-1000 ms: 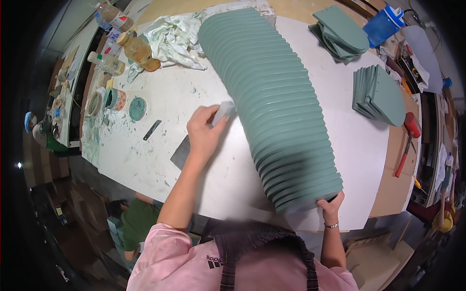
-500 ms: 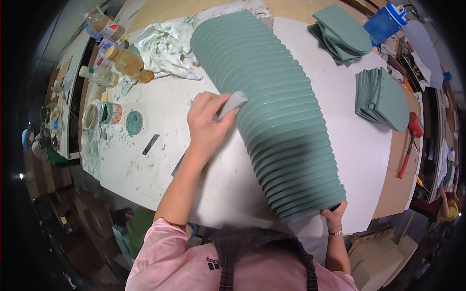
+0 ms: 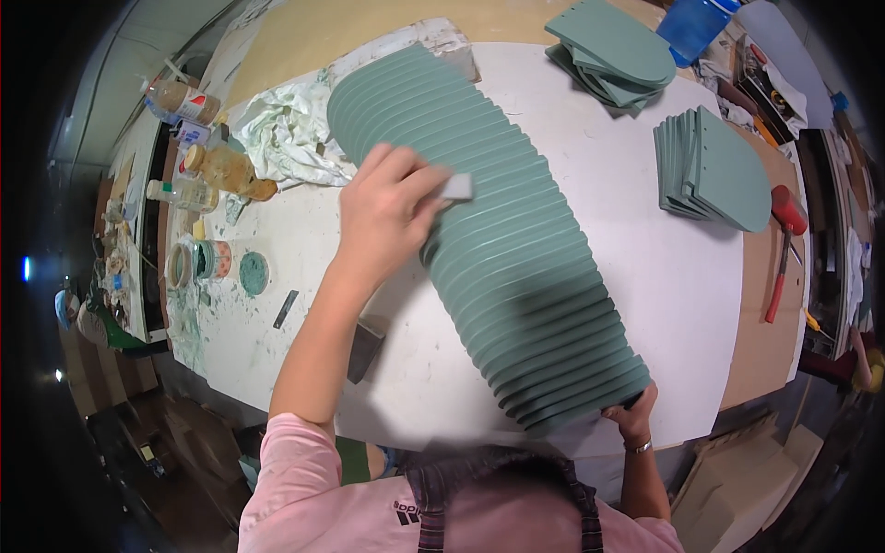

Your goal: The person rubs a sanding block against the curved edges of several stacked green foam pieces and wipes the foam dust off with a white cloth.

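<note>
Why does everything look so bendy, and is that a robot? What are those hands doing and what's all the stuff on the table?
No robot here, just a person with two bare hands. A camera worn on their head looks down; its very wide lens makes straight edges look curved. All the pictures come from that one camera.

The left hand holds a small pale grey block over a long row of green pieces. The right hand grips the row's near end.

Around them on the white table are a crumpled cloth and bottles at the left. At the right are more green pieces in two stacks and a red mallet.
</note>
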Motion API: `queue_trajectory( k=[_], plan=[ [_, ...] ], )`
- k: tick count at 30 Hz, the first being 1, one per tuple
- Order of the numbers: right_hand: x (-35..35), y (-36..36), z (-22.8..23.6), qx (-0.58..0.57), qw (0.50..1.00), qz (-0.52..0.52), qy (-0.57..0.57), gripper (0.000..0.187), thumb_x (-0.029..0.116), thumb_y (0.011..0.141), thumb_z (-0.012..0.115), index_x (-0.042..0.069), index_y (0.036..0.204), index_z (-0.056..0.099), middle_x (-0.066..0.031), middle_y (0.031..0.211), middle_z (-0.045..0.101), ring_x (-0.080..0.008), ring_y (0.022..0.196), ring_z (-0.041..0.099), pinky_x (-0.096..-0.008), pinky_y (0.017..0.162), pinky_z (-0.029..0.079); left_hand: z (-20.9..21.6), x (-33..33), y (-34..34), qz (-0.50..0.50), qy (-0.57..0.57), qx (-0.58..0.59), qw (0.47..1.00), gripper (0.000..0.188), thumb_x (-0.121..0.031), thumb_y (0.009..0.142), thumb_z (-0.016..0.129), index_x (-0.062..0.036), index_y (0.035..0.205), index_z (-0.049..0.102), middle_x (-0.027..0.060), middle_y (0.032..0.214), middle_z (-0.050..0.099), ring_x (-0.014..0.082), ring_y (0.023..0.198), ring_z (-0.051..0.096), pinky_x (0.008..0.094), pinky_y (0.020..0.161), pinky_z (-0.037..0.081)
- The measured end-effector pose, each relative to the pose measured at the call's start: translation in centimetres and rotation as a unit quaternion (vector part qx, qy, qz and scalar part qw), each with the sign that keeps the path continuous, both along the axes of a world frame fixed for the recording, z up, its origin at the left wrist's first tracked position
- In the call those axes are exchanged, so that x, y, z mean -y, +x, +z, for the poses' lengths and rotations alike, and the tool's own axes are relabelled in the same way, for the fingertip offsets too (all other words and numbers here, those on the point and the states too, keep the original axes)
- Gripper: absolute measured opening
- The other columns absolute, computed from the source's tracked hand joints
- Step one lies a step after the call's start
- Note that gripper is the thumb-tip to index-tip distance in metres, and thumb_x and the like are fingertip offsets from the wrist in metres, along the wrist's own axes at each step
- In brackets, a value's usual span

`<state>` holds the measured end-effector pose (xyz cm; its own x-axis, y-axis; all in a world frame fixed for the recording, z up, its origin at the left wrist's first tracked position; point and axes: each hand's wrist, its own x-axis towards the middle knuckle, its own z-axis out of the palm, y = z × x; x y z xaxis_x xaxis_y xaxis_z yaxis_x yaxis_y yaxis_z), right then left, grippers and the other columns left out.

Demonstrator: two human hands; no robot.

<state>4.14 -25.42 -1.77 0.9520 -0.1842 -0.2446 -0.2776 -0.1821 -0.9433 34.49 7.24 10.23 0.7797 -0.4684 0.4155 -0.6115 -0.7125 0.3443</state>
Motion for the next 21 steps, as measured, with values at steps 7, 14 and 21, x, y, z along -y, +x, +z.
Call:
queue_trajectory(
  k=[7, 14, 21],
  plan=[
    [-0.3, -0.2, -0.1, -0.011, 0.998, -0.006, 0.058, 0.084, 0.046, 0.057, 0.093, -0.008, 0.112, 0.062, -0.0114, 0.103, 0.067, -0.0203, 0.093, 0.065, -0.0328, 0.086, 0.05, -0.3, 7.0, 4.3, -0.085, -0.011, 0.042, 0.995, 0.025, -0.009, 0.07, 0.078, -0.0115, 0.094, 0.073, 0.002, 0.085, 0.062, 0.0228, 0.084, 0.057, 0.0363, 0.07, 0.05],
    [-0.1, -0.1, 0.2, -0.017, 0.995, -0.015, 0.096, 0.095, 0.044, 0.056, 0.095, -0.01, 0.124, 0.057, -0.0131, 0.111, 0.067, -0.021, 0.102, 0.064, -0.0341, 0.093, 0.048, 1.6, 2.2, 2.8, -0.088, 0.079, -0.03, 0.993, 0.026, -0.009, 0.07, 0.076, -0.0114, 0.096, 0.073, 0.0022, 0.087, 0.064, 0.0236, 0.086, 0.058, 0.0362, 0.072, 0.05],
    [-0.5, 0.3, -0.2, 0.018, 0.993, -0.006, 0.113, 0.096, 0.042, 0.056, 0.095, -0.011, 0.125, 0.056, -0.0151, 0.119, 0.065, -0.0222, 0.109, 0.062, -0.0368, 0.098, 0.046, 0.6, 7.3, 6.0, -0.124, 0.036, 0.022, 0.991, 0.027, -0.01, 0.071, 0.076, -0.0113, 0.097, 0.073, 0.0021, 0.09, 0.066, 0.0244, 0.088, 0.058, 0.0373, 0.073, 0.05]
  ],
)
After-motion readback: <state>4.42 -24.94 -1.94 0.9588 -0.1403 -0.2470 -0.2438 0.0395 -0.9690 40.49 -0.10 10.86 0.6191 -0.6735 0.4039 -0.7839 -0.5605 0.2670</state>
